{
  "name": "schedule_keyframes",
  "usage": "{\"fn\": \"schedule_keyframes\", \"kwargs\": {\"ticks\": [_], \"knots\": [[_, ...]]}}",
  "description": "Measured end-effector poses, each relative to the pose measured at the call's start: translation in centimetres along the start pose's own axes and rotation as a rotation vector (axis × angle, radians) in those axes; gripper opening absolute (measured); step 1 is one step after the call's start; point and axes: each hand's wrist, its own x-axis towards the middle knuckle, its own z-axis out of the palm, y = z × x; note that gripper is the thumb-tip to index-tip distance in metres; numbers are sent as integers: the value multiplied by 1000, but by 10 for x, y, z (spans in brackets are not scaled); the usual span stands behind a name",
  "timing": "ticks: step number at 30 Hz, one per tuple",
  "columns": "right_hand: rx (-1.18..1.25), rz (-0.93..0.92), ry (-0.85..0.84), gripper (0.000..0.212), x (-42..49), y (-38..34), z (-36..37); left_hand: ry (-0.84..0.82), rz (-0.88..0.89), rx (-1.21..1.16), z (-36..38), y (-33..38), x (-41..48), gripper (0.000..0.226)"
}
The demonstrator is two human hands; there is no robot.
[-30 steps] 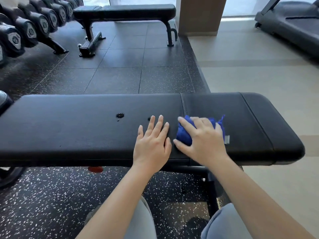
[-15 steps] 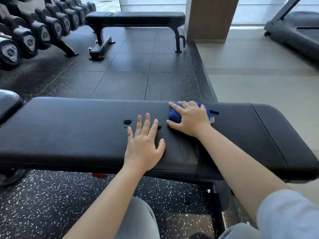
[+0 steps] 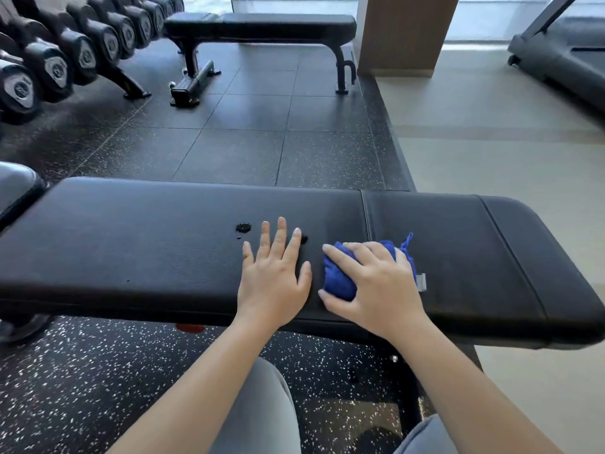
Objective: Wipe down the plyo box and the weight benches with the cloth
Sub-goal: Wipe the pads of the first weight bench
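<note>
Gripping a bunched blue cloth, the right hand presses it onto the near bench, smooth black padded vinyl; the left hand lies flat beside it, fingers spread. Beyond this bench stand a second bench and rubber dumbbells.

Right hand gripping blue cloth on bench, left hand flat

Dark speckled rubber floor tiles left and centre, meeting pale smooth flooring on the right. Rack of dumbbells far left, wood-clad pillar behind, treadmill far right. Bright daylight through windows at the back.
</note>
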Motion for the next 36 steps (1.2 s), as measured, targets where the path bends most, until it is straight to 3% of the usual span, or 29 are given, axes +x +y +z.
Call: {"fn": "schedule_keyframes", "kwargs": {"ticks": [5,7,11,14,18,20,26,31,36], "knots": [[-46,70,-114,72,64,26,19,11,-18,-31,0,1,4,60],[-95,121,-241,70,101,40,29,21,-21,-39,2,0,4,61],[-125,174,-296,64,140,52,44,41,-30,-56,2,-2,5,62],[-115,161,-272,64,120,41,38,53,-31,-58,2,-3,3,60],[-34,50,-30,65,33,7,12,45,-11,-12,4,-3,-3,61],[-33,45,10,61,-4,-9,2,19,-5,9,4,-3,-3,58],[-23,126,8,64,22,5,7,31,-17,0,5,-2,-2,69],[-87,269,-269,63,105,52,24,100,-23,-39,5,-1,-1,78],[-142,290,-289,63,114,54,30,131,-28,-51,6,-4,0,78]]}}
